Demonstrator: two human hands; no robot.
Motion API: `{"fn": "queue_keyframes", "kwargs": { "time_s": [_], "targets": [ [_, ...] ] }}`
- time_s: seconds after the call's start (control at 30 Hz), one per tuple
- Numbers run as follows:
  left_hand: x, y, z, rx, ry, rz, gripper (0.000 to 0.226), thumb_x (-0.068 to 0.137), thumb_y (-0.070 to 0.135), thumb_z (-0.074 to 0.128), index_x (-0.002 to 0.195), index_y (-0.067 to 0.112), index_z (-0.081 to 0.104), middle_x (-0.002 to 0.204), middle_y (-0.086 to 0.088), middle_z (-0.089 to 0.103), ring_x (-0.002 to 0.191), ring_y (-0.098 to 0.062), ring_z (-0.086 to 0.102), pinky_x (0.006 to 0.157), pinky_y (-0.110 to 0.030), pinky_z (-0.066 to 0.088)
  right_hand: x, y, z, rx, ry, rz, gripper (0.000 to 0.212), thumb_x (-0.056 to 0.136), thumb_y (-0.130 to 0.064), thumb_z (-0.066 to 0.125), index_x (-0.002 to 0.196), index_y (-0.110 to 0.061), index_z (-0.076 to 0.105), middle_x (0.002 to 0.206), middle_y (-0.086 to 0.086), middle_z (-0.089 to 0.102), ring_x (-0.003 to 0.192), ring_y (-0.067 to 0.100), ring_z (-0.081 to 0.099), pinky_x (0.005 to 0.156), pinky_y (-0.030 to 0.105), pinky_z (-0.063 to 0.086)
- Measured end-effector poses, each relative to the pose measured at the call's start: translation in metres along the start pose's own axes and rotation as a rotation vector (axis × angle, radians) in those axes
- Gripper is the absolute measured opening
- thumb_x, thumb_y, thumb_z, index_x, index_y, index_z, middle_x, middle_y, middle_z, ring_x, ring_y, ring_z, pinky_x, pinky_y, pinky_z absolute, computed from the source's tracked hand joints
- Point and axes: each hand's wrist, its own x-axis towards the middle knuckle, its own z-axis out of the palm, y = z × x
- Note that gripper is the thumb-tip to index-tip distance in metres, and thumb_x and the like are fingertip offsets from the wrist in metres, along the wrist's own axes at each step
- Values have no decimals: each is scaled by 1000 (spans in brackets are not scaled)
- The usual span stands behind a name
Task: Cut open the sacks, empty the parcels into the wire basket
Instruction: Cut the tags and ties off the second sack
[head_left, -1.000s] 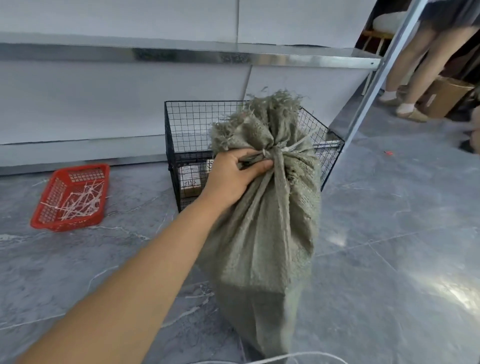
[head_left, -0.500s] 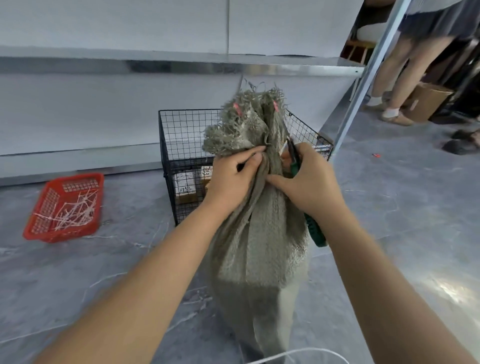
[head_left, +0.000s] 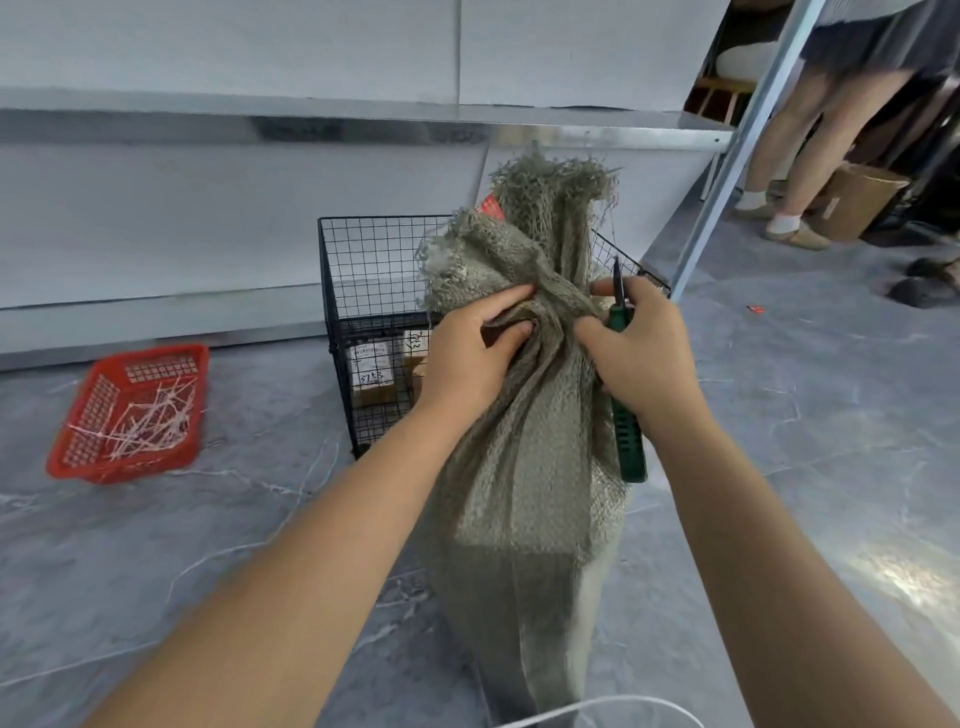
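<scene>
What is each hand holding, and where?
Left hand grips the grey-green woven sack at its bunched neck. Right hand holds a green-handled cutting tool by its handle, thumb on that neck.

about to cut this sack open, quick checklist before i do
1. Sack neck gripped by left hand: ok.
2. Green-handled cutter held in right hand, blade pointing up: ok.
3. Tie visible at the neck: cannot tell, hidden in folds.
4. Left hand away from blade: ok, across the neck from it.
5. Wire basket right behind sack, top open: ok.
</scene>
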Motion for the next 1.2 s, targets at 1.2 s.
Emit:
{"fn": "queue_keyframes", "kwargs": {
  "time_s": [1.2],
  "targets": [
    [12,-40,-145,80,786,-232,17,84,3,57,98,3,67,86,-1,61,80,-11,57,68,-13,44,28,29,39,166,346,328,12,83,-10,51,72,-10,49,60,2,41,57,21,41,63,33,35]
  ]
}}
